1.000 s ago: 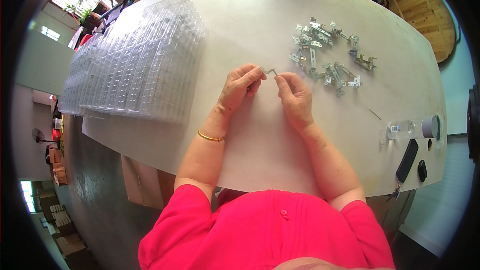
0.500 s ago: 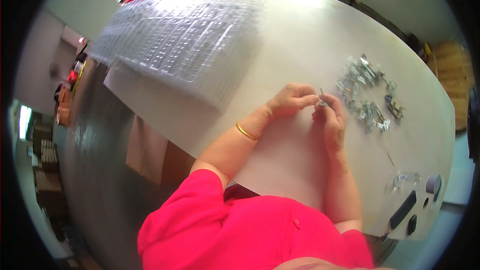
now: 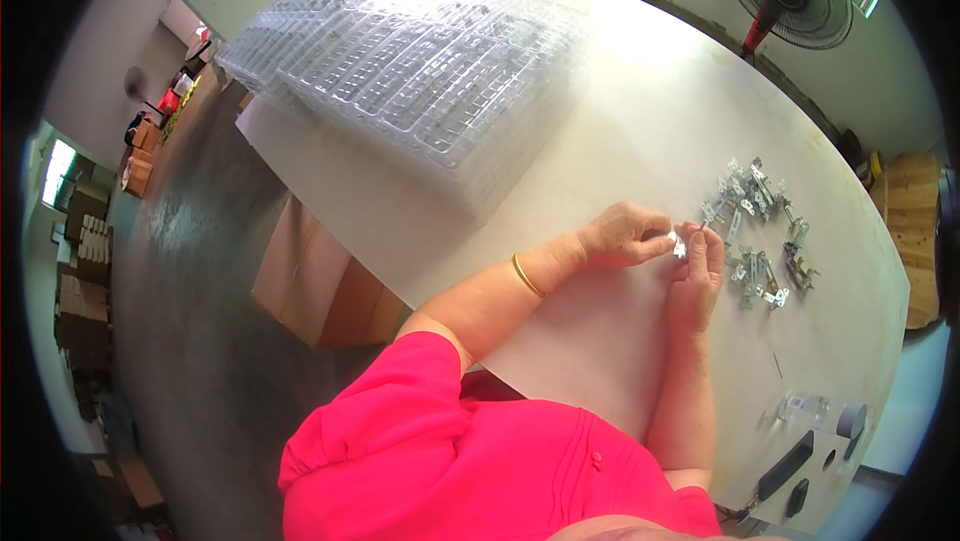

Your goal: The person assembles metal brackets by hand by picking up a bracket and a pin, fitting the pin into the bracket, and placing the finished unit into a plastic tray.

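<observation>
A small shiny metal part [image 3: 680, 247] is pinched between my two hands, close to the pile. My left hand [image 3: 628, 235], with a gold bangle at its wrist, has its thumb and fingers closed on one side of it. On the other side, my right hand [image 3: 696, 279] grips it with thumb and forefinger. The part's exact kind is too small to make out. Just beyond my fingers, a loose pile of small silvery metal brackets [image 3: 757, 203] lies spread on the pale table [image 3: 590, 331].
Stacked clear plastic trays [image 3: 420, 91] cover the table's far left. At the right lie a thin metal pin [image 3: 777, 365], a clear container [image 3: 803, 408], a grey round object [image 3: 851, 421] and a black bar-shaped object [image 3: 785, 466]. A cardboard box [image 3: 310, 276] stands below the left edge.
The view has shifted, so the table and trays sit differently. Both hands stay together on the metal part, which now shows a brighter flat side.
</observation>
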Motion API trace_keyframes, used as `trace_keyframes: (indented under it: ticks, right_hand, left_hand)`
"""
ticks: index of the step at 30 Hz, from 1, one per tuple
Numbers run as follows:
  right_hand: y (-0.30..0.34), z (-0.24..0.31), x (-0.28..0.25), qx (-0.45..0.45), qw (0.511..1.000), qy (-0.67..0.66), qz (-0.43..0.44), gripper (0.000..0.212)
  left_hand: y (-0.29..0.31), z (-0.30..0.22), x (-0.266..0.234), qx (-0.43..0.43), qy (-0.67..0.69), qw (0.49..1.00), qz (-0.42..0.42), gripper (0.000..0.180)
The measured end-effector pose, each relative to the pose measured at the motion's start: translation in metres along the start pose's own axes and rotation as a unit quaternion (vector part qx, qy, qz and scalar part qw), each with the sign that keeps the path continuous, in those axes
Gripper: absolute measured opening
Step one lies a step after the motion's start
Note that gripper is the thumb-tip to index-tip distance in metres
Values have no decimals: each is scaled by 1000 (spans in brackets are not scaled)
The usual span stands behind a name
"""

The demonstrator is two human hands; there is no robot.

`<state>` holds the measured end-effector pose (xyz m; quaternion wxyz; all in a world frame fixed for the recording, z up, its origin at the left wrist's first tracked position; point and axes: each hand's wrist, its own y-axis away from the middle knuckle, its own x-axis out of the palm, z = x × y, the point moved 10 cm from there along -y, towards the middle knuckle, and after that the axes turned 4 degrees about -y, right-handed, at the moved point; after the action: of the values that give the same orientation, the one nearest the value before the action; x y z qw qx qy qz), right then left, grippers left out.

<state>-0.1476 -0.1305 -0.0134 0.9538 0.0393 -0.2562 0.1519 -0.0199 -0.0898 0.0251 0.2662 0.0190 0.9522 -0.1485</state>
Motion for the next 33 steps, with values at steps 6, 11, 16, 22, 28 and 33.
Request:
trace_keyframes:
  ticks: [6, 11, 16, 22, 28, 33]
  right_hand:
    - [5, 6, 16, -39, 998, 39, 20, 12]
    - [3, 4, 18, -24, 997, 74, 21, 11]
    - [-4, 3, 12, -54, 995, 84, 27, 12]
    - [-2, 17, 7, -65, 997, 43, -15, 12]
    - [-3, 20, 4, -76, 997, 7, -16, 12]
    - [-5, 20, 1, -91, 995, 18, -36, 13]
  left_hand:
    - [5, -13, -27, 52, -128, 977, -160, 18]
    - [5, -20, -26, 76, -138, 974, -166, 13]
    - [0, -31, -24, 95, -121, 977, -149, 14]
    - [-1, 11, -14, -67, 73, 995, -18, 28]
    - [1, 19, 9, -109, 307, 942, 78, 36]
    - [2, 19, 8, -116, 324, 935, 89, 40]
